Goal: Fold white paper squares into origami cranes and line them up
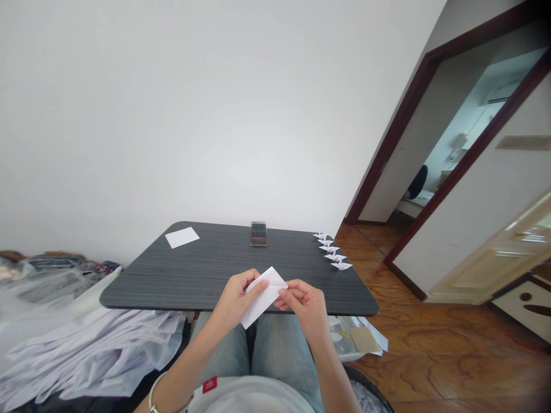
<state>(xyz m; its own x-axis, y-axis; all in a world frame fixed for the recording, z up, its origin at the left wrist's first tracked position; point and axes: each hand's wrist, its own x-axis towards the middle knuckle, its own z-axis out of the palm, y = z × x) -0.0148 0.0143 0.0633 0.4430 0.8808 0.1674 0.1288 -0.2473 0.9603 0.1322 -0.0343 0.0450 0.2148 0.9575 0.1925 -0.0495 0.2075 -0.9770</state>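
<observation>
A folded white paper (263, 295) is held above the front edge of the dark grey wood-grain table (206, 275), its lower corner pointing down towards my lap. My left hand (235, 299) pinches its left side, and my right hand (303, 305) grips its right side with the fingertips. A flat white paper sheet (182, 237) lies at the table's far left. Along the right edge stands a row of several white origami cranes (331, 250). A small dark upright object (258, 234), blurred on top, stands at the far edge.
Crumpled white fabric and plastic (90, 355) are heaped left of my legs. Papers and a brown packet (364, 339) sit below the table's right corner, above a dark bin rim (365, 381). A wooden floor (430, 344) and doorway lie to the right.
</observation>
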